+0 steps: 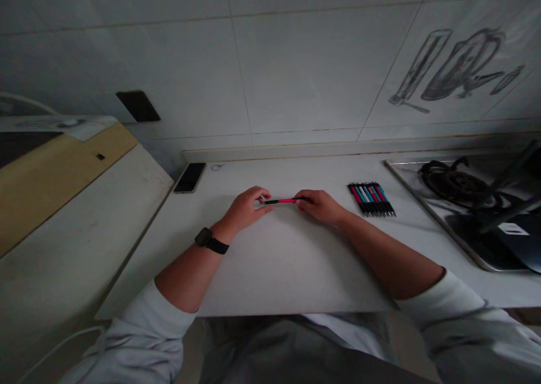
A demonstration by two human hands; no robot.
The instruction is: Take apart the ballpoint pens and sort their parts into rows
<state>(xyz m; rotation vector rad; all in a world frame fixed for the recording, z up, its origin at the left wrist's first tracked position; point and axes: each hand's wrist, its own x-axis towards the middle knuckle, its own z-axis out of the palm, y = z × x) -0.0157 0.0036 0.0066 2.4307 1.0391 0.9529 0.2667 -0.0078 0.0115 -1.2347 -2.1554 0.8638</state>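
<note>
A red and black pen lies level between my two hands, just above or on the white countertop. My right hand is closed around its right end, thumb and fingers pinching it. My left hand is around the pen's black left end, with thumb and fingers parted and a gap between them. Whether those left fingertips touch the pen is hard to tell. To the right of my right hand lies a row of several pens in red, blue and white with black grips, side by side.
A smartphone lies at the back left, with a small ring-like loop beside it. A gas stove is set in at the right. At the left stands a white and tan cabinet-like box. The tiled wall closes the back.
</note>
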